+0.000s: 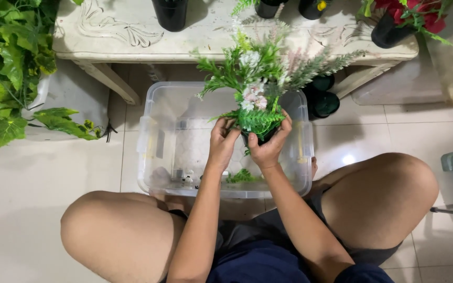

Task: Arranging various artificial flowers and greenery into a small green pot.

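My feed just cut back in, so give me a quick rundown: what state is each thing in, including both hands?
Small dark pot of green fern and pale flowers: upright, held above the bin.
Left hand: grip closed on the pot's left side.
Right hand: grip closed on the pot's right side.
Clear plastic storage bin: lid off, on the tiled floor, small items and green sprigs inside.
Black pots on the cream carved table: standing upright.

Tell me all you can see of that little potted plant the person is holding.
The potted plant is a bushy bunch of green fern-like fronds with small white and pink blooms and pale feathery sprigs, artificial-looking. Its small dark pot is mostly hidden. It stands about upright above the clear plastic bin. The left hand and right hand cup the pot from both sides.
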